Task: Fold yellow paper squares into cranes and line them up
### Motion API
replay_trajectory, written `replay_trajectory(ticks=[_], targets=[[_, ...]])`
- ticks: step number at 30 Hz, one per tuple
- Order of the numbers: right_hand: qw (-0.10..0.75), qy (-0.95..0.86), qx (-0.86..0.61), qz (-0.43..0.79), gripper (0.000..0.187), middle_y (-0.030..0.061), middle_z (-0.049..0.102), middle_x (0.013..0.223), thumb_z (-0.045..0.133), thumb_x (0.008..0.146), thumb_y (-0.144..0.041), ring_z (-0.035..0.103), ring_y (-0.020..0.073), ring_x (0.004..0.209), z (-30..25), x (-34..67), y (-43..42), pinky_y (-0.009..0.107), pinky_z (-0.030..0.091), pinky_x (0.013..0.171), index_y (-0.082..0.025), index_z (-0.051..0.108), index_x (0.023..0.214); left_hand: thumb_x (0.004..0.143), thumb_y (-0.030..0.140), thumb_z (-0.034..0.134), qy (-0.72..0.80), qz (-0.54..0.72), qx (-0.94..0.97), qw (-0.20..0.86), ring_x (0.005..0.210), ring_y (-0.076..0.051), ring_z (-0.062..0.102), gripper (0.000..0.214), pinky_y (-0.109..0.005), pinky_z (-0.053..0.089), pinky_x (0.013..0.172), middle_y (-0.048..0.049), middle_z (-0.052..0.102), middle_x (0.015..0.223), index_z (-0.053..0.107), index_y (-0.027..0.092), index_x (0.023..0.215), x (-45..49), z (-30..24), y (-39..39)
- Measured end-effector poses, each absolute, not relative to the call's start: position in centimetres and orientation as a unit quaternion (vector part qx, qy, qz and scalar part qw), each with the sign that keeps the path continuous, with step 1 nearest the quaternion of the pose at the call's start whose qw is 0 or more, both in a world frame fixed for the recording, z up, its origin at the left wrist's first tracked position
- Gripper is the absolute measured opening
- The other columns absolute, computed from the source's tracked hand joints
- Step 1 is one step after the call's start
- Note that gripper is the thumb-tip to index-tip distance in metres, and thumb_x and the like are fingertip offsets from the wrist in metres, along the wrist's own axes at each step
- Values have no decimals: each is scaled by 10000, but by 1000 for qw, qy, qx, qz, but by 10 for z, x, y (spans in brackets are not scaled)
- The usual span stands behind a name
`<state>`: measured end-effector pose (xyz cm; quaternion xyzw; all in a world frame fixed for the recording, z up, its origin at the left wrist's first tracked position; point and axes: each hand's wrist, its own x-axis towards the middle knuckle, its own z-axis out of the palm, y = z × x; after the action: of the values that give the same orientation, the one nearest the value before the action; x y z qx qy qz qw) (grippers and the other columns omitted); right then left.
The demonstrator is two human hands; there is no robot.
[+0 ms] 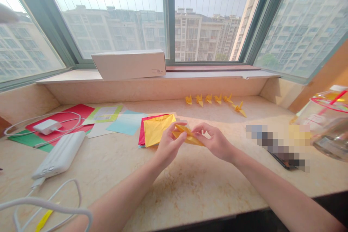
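Observation:
Between my two hands is a piece of yellow origami paper, partly folded, held just above the stone counter. My left hand pinches its left end between thumb and fingers. At the other end, my right hand grips the fold with thumb and fingertips. Part of the paper is hidden behind my fingers. Just left of my hands lies a stack of square paper sheets, a creased yellow one on top with red and blue edges beneath. Several small folded yellow paper cranes stand in a row near the back wall.
On the left are a white power bank, a charger with cables, and coloured sheets. A long white box rests on the window ledge. At right lie a pixelated phone-like object and plastic drink containers.

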<state>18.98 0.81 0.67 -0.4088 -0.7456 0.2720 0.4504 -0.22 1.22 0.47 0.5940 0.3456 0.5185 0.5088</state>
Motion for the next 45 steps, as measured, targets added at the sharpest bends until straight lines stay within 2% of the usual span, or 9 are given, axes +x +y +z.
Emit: replay_trajectory(ticks=[8,13,19,29,34,38,40,43,45], targets=[[482,-699,-424,314,167,26,700,874,626,904,-348,656,188,832,5,193,12,306,496,733,-233,630,1026,832,215,661,301,524,611,511,790,-147,641,447,-244,493,691,-32,683,935,496,230,1247,-2,5,10],[468,-730,-418,270,114,17,695,884,582,936,-310,637,167,798,12,196,10,293,499,732,-236,651,987,829,186,664,314,496,752,299,1093,-222,617,356,-355,490,927,-91,648,1184,608,226,1179,-8,6,15],[452,-746,-392,293,136,30,707,916,565,941,-277,646,181,869,14,197,9,321,509,819,-219,682,903,773,154,743,347,484,786,168,1030,-233,661,516,-384,523,905,-91,688,1135,568,222,1254,-11,2,22],[457,-743,-362,328,363,59,673,1178,717,840,-311,636,231,1085,12,193,4,382,506,939,-269,629,1189,766,100,674,413,539,707,199,852,-195,681,232,-317,553,759,-37,712,911,641,195,974,-10,-1,23],[498,-712,-379,319,335,47,695,1074,710,844,-289,675,202,985,9,193,8,355,531,894,-252,613,1163,804,174,655,365,537,693,313,949,-199,686,346,-313,576,812,-88,688,1071,598,176,1145,-6,-1,19],[501,-710,-385,311,342,43,695,1017,717,842,-308,684,193,923,9,196,11,332,545,831,-252,605,1160,867,288,630,340,515,722,311,962,-201,677,365,-309,569,826,-106,659,1156,594,184,1215,-11,3,16],[500,-718,-383,295,346,49,684,1031,716,843,-304,681,195,918,9,198,13,336,548,826,-254,603,1166,925,354,555,367,503,726,293,878,-191,675,260,-288,562,754,-84,686,1021,661,175,1082,-14,6,16],[494,-753,-362,241,315,74,652,1123,690,855,-263,659,214,999,9,200,15,361,537,879,-258,624,1163,959,446,479,420,472,718,293,672,-170,642,401,-266,524,617,-37,634,693,659,151,757,-16,9,18],[483,-780,-343,203,302,87,637,1166,660,867,-222,634,229,1066,9,202,16,377,523,917,-261,634,1165,939,485,509,421,457,703,346,621,-168,649,416,-267,520,589,-28,630,654,637,146,735,-14,9,19]])
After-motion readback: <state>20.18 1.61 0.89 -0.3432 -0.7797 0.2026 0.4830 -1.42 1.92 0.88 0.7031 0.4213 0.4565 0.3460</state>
